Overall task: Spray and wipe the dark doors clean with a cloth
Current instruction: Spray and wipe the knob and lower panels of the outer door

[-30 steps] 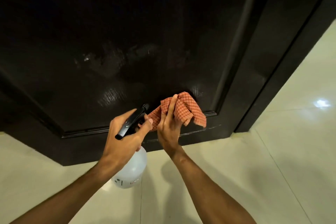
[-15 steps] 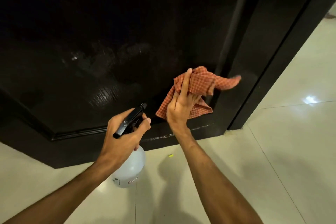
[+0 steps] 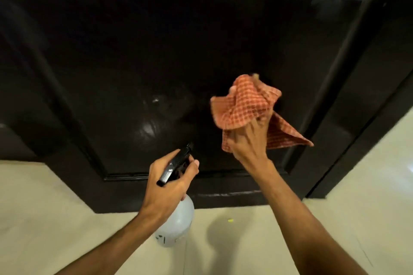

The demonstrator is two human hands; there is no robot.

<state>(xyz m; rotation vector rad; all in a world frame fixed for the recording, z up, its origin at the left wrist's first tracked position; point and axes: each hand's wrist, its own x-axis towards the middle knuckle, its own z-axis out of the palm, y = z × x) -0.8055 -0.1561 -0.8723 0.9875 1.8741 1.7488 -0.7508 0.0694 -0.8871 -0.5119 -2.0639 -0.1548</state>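
Note:
A dark glossy door (image 3: 138, 56) fills the upper view, its recessed lower panel showing wet sheen near the middle. My right hand (image 3: 250, 143) holds an orange checked cloth (image 3: 243, 105) against the panel's right part, with the cloth draped over the fingers and a corner hanging to the right. My left hand (image 3: 165, 185) grips a spray bottle (image 3: 176, 221) with a black trigger head and a translucent white body. Its nozzle points at the door's lower panel.
The dark door frame (image 3: 366, 100) runs down the right side. Pale glossy floor tiles (image 3: 357, 219) lie below and to the right. A tiny yellow speck (image 3: 230, 220) sits on the floor near the door's bottom edge.
My right hand has carried the cloth from the panel's bottom edge upward and rightward over the door. The view has tilted up, showing the panel's upper rail. The left hand keeps the bottle steady.

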